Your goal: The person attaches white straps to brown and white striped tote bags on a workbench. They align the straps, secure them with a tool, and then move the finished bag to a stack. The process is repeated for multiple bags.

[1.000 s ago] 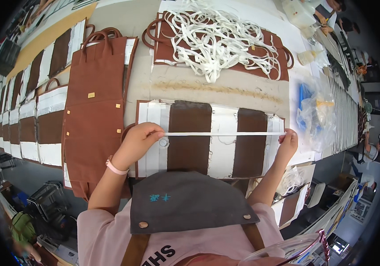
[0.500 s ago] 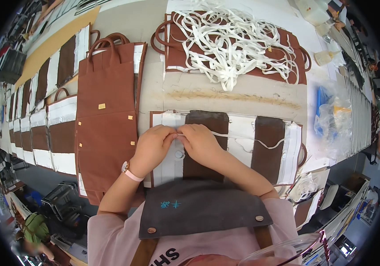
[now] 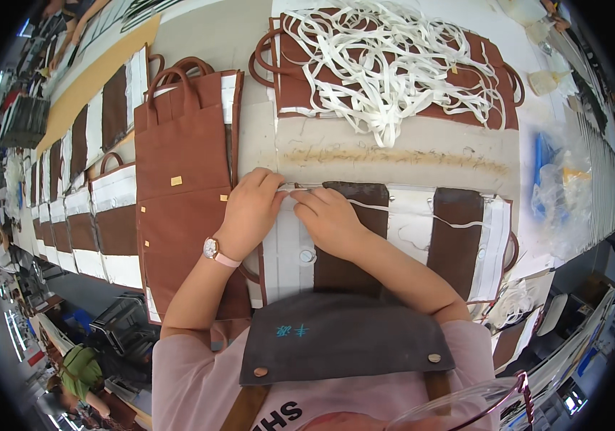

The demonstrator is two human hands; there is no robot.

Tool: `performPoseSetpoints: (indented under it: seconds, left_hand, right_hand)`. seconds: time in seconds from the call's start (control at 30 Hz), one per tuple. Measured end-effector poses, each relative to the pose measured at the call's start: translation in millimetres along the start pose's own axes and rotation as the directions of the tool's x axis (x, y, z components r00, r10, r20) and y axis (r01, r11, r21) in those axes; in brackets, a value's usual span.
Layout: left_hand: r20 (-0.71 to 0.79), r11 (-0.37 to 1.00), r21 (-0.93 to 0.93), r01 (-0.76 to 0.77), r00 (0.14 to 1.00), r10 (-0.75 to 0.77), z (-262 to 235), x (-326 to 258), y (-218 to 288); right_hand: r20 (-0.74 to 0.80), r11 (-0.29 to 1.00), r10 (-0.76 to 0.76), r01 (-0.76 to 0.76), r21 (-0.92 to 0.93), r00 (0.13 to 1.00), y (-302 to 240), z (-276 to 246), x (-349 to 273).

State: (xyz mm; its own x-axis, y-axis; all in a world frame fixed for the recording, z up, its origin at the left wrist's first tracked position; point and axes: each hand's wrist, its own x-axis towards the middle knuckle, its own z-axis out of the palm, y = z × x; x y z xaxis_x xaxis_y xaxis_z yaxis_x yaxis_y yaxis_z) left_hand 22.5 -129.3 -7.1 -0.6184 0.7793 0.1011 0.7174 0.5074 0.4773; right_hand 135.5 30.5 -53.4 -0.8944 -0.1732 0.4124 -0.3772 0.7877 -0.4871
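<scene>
A flat brown-and-white striped bag panel (image 3: 458, 237) lies on the worktable in front of me. A thin white strip (image 3: 393, 208) trails loosely across it from my fingers toward the right. My left hand (image 3: 250, 212), a watch on its wrist, pinches the strip's end at the panel's upper left edge. My right hand (image 3: 325, 215) sits right beside it, fingertips pressing the same end of the strip. The two hands touch each other.
A brown bag with handles (image 3: 185, 165) lies to the left, beyond it a row of striped panels (image 3: 106, 208). A tangled pile of white strips (image 3: 386, 65) rests on brown bags at the back. Clear plastic bags (image 3: 562, 187) are at right.
A second ago my hands held the strip stretched wide across the panel. My right hand has come in to the left one, and the strip now lies slack.
</scene>
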Motion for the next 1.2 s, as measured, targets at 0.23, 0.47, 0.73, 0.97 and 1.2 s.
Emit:
performPoseSetpoints:
  seconds: [0.23, 0.47, 0.73, 0.97, 1.2]
  left_hand:
    - [0.095, 0.996, -0.029, 0.084, 0.992, -0.081, 2.0, 9.1, -5.7]
    - [0.229, 0.996, 0.057, 0.071, 0.97, -0.082, -5.1, 22.6, -5.2]
    - [0.274, 0.998, 0.054, 0.03, 0.961, -0.043, -6.4, 26.3, -9.8]
    - [0.312, 0.932, 0.321, -0.166, 0.948, 0.061, 4.7, 21.4, -6.0]
    - [0.249, 0.877, 0.443, -0.186, 0.965, 0.079, -9.5, 17.9, -33.1]
  right_hand:
    - [-0.004, 0.996, -0.054, 0.054, -0.065, 0.999, 0.2, 2.5, -1.8]
    - [0.008, 0.999, -0.041, 0.041, -0.015, 0.999, 1.9, 1.4, -2.8]
    - [0.023, 0.999, -0.027, 0.027, 0.022, 0.999, 2.7, -0.7, -3.5]
    - [0.061, 1.0, -0.026, 0.026, 0.011, 0.998, 3.1, -0.4, -5.2]
    - [0.035, 0.994, -0.003, -0.001, 0.108, 0.999, 9.6, 3.7, -5.0]
